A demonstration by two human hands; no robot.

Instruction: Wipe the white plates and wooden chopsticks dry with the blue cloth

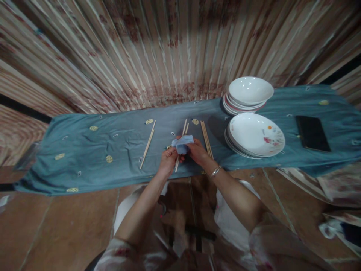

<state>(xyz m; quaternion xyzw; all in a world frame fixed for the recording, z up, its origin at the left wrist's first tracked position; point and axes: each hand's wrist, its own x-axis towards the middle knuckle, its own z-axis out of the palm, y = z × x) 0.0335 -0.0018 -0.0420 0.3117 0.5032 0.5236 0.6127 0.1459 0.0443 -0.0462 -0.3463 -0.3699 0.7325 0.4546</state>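
A small folded light blue cloth [183,142] is between my two hands, above the near middle of the table. My left hand [168,157] pinches its left side, fingers closed. On its right side my right hand [197,151] grips it, with a bracelet on that wrist. A middle pair of chopsticks [185,128] passes behind the cloth and shows again below it; I cannot tell whether the fingers touch the sticks. To the left lies another pair of chopsticks [147,145]. Just right of my right hand is a bundle of several chopsticks [206,137].
A long table with a teal pineapple-print cloth [93,150] spans the view. Right of the hands stand a stack of flowered plates [248,133] and, behind it, stacked white bowls [251,90]. Farther right lies a dark flat object [313,133]. A pleated curtain [180,49] hangs behind.
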